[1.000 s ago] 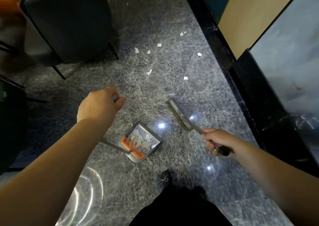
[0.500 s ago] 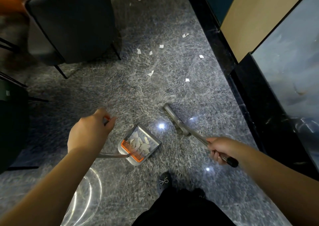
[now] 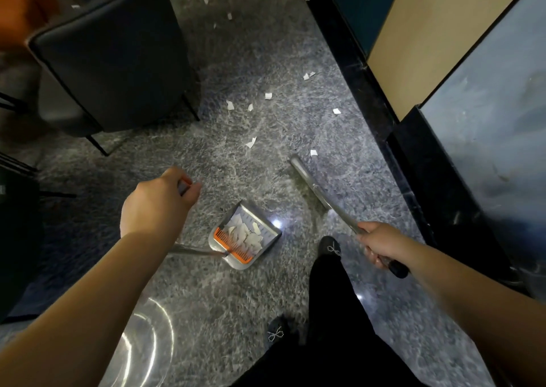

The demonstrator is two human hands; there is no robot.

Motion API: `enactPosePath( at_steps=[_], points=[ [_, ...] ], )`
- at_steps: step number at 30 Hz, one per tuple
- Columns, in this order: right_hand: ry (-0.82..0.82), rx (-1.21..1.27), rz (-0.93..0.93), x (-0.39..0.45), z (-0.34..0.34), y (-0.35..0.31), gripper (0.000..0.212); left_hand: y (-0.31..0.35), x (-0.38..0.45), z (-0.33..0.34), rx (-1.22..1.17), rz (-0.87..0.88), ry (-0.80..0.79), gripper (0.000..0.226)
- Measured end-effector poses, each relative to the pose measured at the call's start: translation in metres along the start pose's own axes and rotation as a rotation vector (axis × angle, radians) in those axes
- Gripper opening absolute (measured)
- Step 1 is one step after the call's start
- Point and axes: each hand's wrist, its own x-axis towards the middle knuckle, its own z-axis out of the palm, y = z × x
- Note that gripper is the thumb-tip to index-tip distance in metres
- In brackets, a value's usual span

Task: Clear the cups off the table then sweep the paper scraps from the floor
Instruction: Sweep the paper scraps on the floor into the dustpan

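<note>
Grey speckled stone floor [image 3: 147, 156] fills the head view, and you are well into the sweeping. Your left hand [image 3: 156, 206] grips the top of the dustpan's long handle; the dustpan [image 3: 245, 236] sits on the floor holding a heap of white scraps. Your right hand [image 3: 381, 243] clenches the broom [image 3: 310, 185] handle, its head just right of the pan. Loose paper scraps [image 3: 251, 142] lie beyond the pan, towards the dark chair [image 3: 112, 55]. No cups or table show, so that step can't be judged.
</note>
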Motion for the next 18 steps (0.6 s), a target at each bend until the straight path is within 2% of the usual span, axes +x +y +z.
enactPosePath(
  at_steps=[6,10,14,18],
  points=[
    [0.068,-0.020,-0.036,0.056,-0.072,-0.041,0.046,0.069,0.080,0.021,-0.051,0.046,0.000,0.022],
    [0.055,-0.033,-0.023,0.099,-0.122,-0.069,0.045,0.124,0.138,0.048,-0.037,0.101,-0.029,0.025],
    [0.040,-0.072,0.025,0.136,-0.167,-0.096,0.018,0.180,0.191,0.070,0.015,0.145,-0.060,0.026],
    [-0.003,-0.175,0.042,0.169,-0.201,-0.125,0.032,0.221,0.232,0.088,0.072,0.177,-0.078,0.026]
  ],
)
